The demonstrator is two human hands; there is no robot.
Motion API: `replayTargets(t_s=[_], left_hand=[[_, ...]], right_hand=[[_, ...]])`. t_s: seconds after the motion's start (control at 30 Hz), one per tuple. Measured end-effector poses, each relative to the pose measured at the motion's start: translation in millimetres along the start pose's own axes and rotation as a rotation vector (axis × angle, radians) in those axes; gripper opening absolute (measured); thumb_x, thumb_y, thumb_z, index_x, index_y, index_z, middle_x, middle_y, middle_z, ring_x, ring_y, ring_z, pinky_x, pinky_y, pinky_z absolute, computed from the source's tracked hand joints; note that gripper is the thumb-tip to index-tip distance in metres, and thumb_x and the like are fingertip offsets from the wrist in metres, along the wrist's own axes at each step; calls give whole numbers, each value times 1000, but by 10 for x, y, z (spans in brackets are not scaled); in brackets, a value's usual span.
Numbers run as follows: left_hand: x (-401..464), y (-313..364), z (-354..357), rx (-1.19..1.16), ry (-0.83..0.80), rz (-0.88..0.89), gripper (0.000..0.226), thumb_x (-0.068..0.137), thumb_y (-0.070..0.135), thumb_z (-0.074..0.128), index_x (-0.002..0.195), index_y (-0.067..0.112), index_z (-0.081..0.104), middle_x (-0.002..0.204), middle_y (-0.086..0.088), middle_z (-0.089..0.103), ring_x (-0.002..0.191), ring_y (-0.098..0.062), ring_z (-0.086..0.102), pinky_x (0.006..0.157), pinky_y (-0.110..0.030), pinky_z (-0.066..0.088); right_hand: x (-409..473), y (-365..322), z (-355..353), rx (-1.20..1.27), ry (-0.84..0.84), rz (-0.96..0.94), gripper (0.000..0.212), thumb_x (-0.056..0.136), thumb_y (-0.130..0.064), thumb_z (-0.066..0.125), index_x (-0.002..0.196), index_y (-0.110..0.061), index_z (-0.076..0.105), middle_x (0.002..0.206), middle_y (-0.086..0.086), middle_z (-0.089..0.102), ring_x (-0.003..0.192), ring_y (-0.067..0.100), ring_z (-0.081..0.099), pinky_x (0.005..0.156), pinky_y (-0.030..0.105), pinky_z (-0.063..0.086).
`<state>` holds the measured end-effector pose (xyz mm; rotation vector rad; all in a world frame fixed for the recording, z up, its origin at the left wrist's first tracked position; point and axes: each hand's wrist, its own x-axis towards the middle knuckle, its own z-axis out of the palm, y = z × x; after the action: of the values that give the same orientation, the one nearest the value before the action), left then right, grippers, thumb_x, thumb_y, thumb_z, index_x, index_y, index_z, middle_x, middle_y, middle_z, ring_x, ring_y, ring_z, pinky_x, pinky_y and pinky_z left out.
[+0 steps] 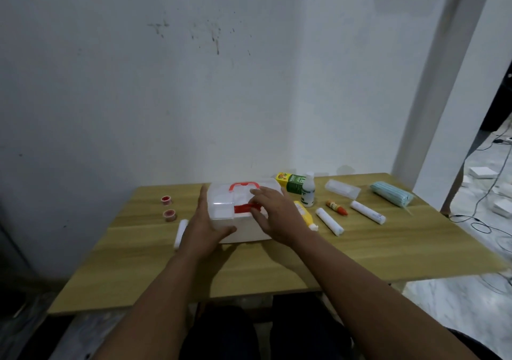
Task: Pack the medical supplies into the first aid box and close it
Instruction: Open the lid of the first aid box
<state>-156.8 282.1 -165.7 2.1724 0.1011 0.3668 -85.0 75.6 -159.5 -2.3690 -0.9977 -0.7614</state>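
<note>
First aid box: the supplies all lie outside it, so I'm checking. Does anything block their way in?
Yes. The first aid box looks closed, lid down; the left hand holds its side and the right hand rests on top by the red latch.

I see a first aid box (243,210) of smooth plastic, its lid translucent and faintly glossy, its handle (244,185) and latch (247,208) opaque red plastic. The table (360,248) under it looks like matt wood-grain laminate. To my eye the white rolls (329,221) are soft, matt gauze. The white bottle (308,191) is smooth plastic. The blue masks (390,193) sit in shiny clear wrap.
</note>
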Motion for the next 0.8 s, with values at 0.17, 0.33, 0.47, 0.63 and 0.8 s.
replayTargets(t_s=[0.17, 0.33, 0.47, 0.63, 0.8], left_hand=[[-30, -22, 36, -89, -20, -53, 148, 71, 29, 94, 154, 50, -26, 164, -1, 34, 146, -25, 40, 116, -49, 39], [58, 1, 1, -108, 3, -80, 134, 63, 50, 94, 160, 50, 1, 163, 8, 35, 145, -25, 40, 111, -41, 42], [129, -57, 54, -121, 22, -30, 79, 67, 47, 92, 121, 69, 39, 117, 38, 55, 113, 5, 55, 86, -22, 49], [184, -85, 114, -122, 63, -17, 78, 67, 46, 93, 115, 72, 38, 109, 45, 50, 99, 32, 45, 76, -9, 40], [202, -133, 135, -139, 91, -5, 80, 67, 42, 93, 122, 64, 40, 112, 42, 52, 102, 26, 48, 81, -12, 42]], right_hand=[[414, -42, -298, 127, 32, 83, 20, 95, -36, 56, 105, -22, 66, 96, -4, 73, 89, 21, 67, 86, 48, 52], [1225, 103, -575, 272, -40, 245, 16, 93, -27, 68, 102, -15, 71, 96, 4, 73, 89, 22, 67, 85, 42, 55], [1651, 330, -466, 249, 33, 412, 34, 90, -43, 71, 113, -18, 64, 95, -1, 71, 90, 19, 67, 83, 37, 55], [1792, 579, -180, 20, 8, 610, 77, 78, -89, 43, 90, -16, 66, 89, -1, 68, 90, 23, 66, 82, 43, 51], [1717, 716, 73, 266, -183, 623, 105, 63, -96, 49, 132, -18, 60, 140, 8, 57, 123, 28, 60, 100, 45, 50]])
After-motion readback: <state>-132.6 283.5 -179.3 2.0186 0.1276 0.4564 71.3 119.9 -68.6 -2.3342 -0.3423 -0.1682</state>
